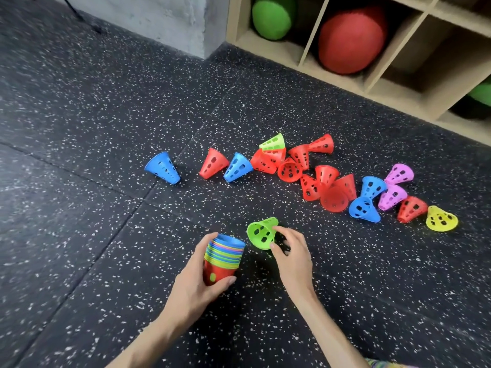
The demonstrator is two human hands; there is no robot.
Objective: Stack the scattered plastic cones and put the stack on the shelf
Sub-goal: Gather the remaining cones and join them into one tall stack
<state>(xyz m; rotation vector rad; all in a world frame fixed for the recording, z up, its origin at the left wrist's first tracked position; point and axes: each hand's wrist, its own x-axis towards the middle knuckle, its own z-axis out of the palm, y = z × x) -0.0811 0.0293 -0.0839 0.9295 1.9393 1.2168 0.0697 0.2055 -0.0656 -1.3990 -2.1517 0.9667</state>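
My left hand (198, 281) grips a stack of nested cones (223, 257), wide ends up, with a blue one on top and a red one at the bottom. My right hand (291, 251) pinches the rim of a single green cone (260, 232) just right of the stack. Several loose cones lie on the floor beyond: a lone blue cone (162, 168), a red cluster (292, 166), pink cones (396, 187) and a yellow cone (441, 219). The wooden shelf (377, 83) stands at the upper right.
The floor is black speckled rubber (106, 128). Shelf compartments hold a large red ball (350, 41) and green balls (272, 15). A grey concrete wall (172, 19) stands at the back left.
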